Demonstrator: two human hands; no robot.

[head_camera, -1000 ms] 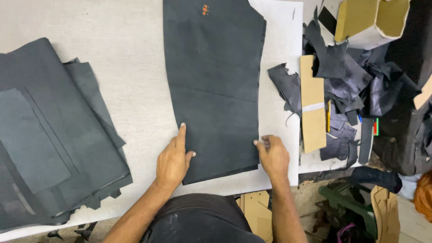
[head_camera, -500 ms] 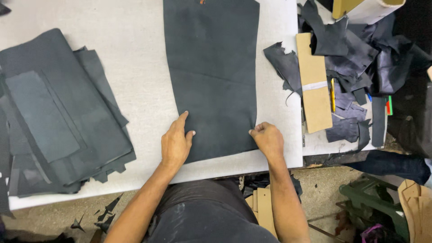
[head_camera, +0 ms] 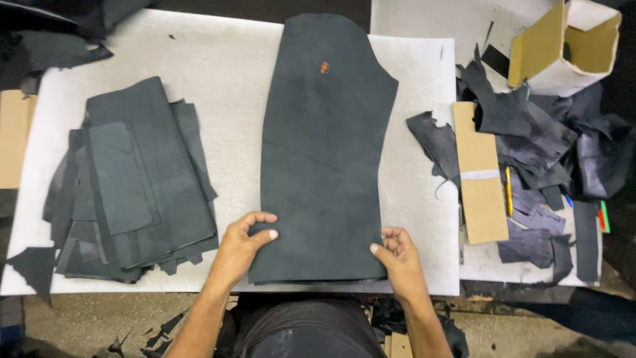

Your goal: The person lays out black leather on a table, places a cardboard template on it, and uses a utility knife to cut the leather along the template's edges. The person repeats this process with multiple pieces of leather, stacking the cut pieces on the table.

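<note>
A long dark grey leather panel (head_camera: pixel 324 152) lies flat on the white table (head_camera: pixel 225 73), running away from me, with a small orange mark near its far end. My left hand (head_camera: pixel 242 245) pinches the panel's near left corner, thumb on top. At the near right corner, my right hand (head_camera: pixel 396 255) grips the edge the same way. Both hands sit close to the table's front edge.
A stack of cut dark leather pieces (head_camera: pixel 132 185) lies to the left. On the right are leather scraps (head_camera: pixel 536 146), a brown cardboard strip (head_camera: pixel 480 172), a yellow pencil (head_camera: pixel 509 191) and an open cardboard box (head_camera: pixel 570 43).
Both hands went from lying flat on the panel's near end to gripping its two near corners. The view has shifted, so the whole panel is now visible.
</note>
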